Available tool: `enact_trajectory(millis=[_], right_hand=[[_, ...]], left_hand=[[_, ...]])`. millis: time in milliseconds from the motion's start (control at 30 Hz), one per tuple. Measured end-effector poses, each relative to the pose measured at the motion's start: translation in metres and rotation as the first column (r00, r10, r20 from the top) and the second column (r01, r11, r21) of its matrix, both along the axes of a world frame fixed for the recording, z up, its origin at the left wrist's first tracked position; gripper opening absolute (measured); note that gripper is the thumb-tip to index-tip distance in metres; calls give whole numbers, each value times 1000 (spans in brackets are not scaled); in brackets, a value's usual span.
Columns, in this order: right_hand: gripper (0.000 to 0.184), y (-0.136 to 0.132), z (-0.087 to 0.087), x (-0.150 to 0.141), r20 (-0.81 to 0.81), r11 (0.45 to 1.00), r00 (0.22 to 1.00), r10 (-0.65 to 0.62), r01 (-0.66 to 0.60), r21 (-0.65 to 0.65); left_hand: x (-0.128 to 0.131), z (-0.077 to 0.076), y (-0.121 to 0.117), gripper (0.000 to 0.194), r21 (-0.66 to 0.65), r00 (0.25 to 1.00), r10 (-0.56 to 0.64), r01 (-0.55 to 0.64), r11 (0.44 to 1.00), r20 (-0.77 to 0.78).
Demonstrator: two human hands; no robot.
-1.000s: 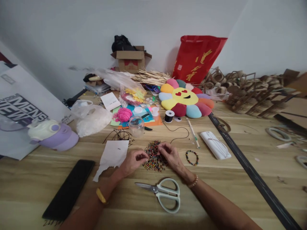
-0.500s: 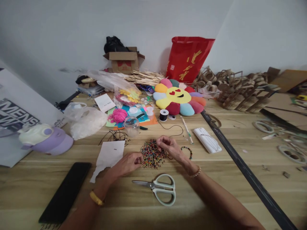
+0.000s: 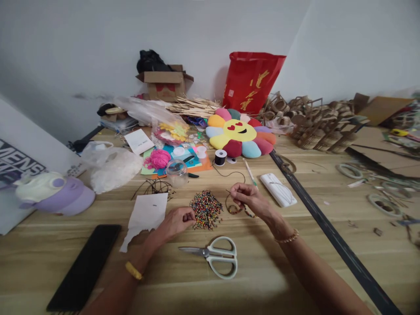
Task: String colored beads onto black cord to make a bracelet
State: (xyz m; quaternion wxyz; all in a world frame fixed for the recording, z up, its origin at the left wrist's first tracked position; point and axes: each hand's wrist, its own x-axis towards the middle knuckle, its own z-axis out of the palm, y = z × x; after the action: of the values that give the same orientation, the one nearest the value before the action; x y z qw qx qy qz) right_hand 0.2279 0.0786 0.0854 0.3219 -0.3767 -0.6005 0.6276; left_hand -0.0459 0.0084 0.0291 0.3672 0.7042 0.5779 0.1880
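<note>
A pile of small multicoloured beads (image 3: 206, 210) lies loose on the wooden table. My left hand (image 3: 177, 221) rests at the pile's left edge, its fingers curled together; whatever they may pinch is too small to make out. Right of the pile, my right hand (image 3: 248, 197) pinches a thin dark cord (image 3: 227, 202), whose end pokes out left of the fingertips. The cord loops down to the table, with a few beads seeming to sit on it. Partly behind that hand lies a beaded bracelet (image 3: 251, 213). Scissors (image 3: 210, 253) with pale handles lie in front of the pile.
A black phone (image 3: 84, 267) and torn white paper (image 3: 147, 214) lie to the left. Behind the beads stand a clear jar (image 3: 177, 174) and a spool of black cord (image 3: 220, 157). A flower cushion (image 3: 241, 135) sits farther back. On the right lies a white power strip (image 3: 278, 190).
My right hand has moved right, off the bead pile, drawing the cord with it. My left hand stays by the pile's left edge. The view has shifted slightly.
</note>
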Motion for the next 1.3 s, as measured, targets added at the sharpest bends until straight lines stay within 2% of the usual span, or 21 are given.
enact_trajectory(millis=[200,367,433,500,533,600,667,733,800,1033,1167,1300], right_hand=[[37,-6,-10,16,64,999,998,-12,14,-37],[37,-6,-25,9,53,997,998,17,-13,-73],[35,-8,-33,1,51,1000,999,15,-14,-15],[31,-14,-42,-6,106,995,994,-22,11,104],[29,-18,-47,-10,150,979,985,-87,56,196],[21,-26,-53,-15,245,906,951,-191,74,418],[16,-33,-56,-18,307,807,933,-187,-32,590],[16,-37,-56,-20,364,726,923,-130,-161,668],[15,-39,-55,-20,413,685,908,-71,-257,682],[15,-44,-50,-25,524,642,846,99,-457,616],[13,-53,-42,-31,611,557,780,133,-569,605],[10,-60,-37,-37,710,456,701,71,-656,601]], left_hand=[[-1,0,1,9,4,1000,-3,3,1000,27],[-3,1,-1,12,17,999,-9,8,1000,50],[-2,1,-2,10,30,998,-28,26,999,53],[-1,0,-4,12,78,998,-58,56,995,14],[0,0,-5,16,128,997,-73,76,989,-29],[2,-1,-7,22,247,984,-107,141,959,-144],[3,-4,-8,25,324,958,-140,219,921,-249],[4,-6,-9,26,327,934,-181,282,902,-308],[2,-6,-9,27,296,919,-215,317,901,-329],[-4,10,-9,17,184,921,-258,318,930,-291],[-4,9,-8,13,178,923,-258,316,932,-286],[-3,4,-7,15,207,927,-254,316,926,-277]])
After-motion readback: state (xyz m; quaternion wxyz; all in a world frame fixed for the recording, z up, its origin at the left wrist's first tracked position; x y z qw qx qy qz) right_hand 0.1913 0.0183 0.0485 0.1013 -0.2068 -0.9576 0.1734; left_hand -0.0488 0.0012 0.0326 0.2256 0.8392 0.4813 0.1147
